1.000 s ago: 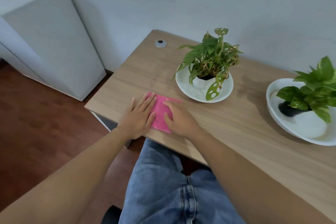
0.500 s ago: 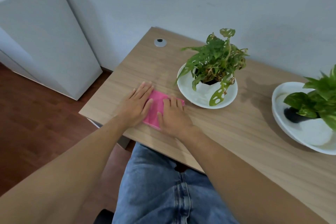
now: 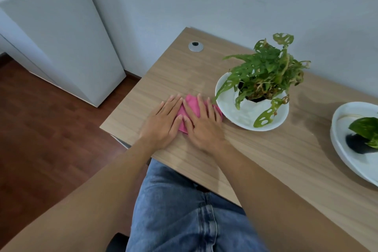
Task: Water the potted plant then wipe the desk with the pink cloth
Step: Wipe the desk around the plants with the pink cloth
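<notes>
head view: pink cloth lies flat under both hands.

The pink cloth lies folded flat near the desk's left front corner, touching the potted plant's white dish.

Left hand and right hand flat, palms down, fingers spread, thumbs touching.

Most of the pink cloth under both hands; second plant cut by right edge.
</notes>
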Motion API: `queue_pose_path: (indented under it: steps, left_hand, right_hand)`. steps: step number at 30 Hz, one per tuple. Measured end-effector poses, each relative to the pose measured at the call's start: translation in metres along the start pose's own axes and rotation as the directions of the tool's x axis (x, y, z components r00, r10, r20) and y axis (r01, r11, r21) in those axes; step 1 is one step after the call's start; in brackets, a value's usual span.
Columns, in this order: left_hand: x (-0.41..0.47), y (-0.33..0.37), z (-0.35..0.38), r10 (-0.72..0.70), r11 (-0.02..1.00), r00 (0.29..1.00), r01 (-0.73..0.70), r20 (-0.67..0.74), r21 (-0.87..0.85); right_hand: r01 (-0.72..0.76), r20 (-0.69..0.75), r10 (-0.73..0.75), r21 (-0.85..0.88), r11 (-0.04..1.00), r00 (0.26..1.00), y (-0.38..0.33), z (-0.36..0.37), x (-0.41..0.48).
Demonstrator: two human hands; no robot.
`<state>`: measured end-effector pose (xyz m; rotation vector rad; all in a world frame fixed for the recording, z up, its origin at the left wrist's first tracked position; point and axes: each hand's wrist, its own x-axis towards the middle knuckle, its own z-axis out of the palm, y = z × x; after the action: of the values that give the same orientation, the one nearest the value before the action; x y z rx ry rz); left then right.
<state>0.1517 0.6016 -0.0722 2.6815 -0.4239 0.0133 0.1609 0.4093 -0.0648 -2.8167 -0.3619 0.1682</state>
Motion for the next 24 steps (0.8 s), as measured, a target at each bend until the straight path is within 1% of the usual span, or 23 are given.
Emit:
queue_pose_path:
  steps: [4,6,9,11,13,17,20,24]
  left_hand:
    - [0.001,-0.005,0.003,0.005,1.0,1.0,-0.005,-0.02,-0.012]
    - [0.002,-0.005,0.003,0.007,1.0,1.0,-0.007,-0.027,-0.009]
    - [0.002,-0.004,0.003,-0.002,1.0,1.0,0.002,-0.019,-0.004]
    - [0.002,-0.005,0.003,-0.001,1.0,1.0,0.001,-0.018,0.003]
    - [0.003,-0.005,0.003,-0.003,1.0,1.0,0.003,-0.012,0.01]
    - [0.003,-0.003,0.003,0.002,0.999,1.0,-0.002,-0.006,0.046]
    - [0.004,-0.004,0.003,0.005,0.997,1.0,-0.005,0.006,0.075]
    - [0.005,-0.003,0.003,-0.007,0.997,1.0,0.006,0.014,0.074]
  right_hand:
    - [-0.024,0.088,0.036,-0.127,0.992,0.995,-0.008,-0.008,0.02]
    - [-0.017,0.116,0.032,-0.131,0.991,0.993,-0.015,-0.009,0.022]
    - [0.044,0.063,-0.041,-0.05,0.998,0.997,-0.01,-0.004,0.018]
    - [0.102,-0.008,-0.103,-0.041,0.994,0.995,-0.002,0.001,0.014]
    - [0.119,-0.036,-0.121,-0.043,0.992,0.992,0.002,0.003,0.014]
    - [0.116,-0.049,-0.118,-0.043,0.992,0.992,0.006,0.004,0.008]
    - [0.083,-0.075,-0.088,-0.065,0.994,0.993,0.014,0.005,-0.004]
    - [0.045,-0.066,-0.049,-0.053,0.998,0.997,0.022,0.0,-0.026]
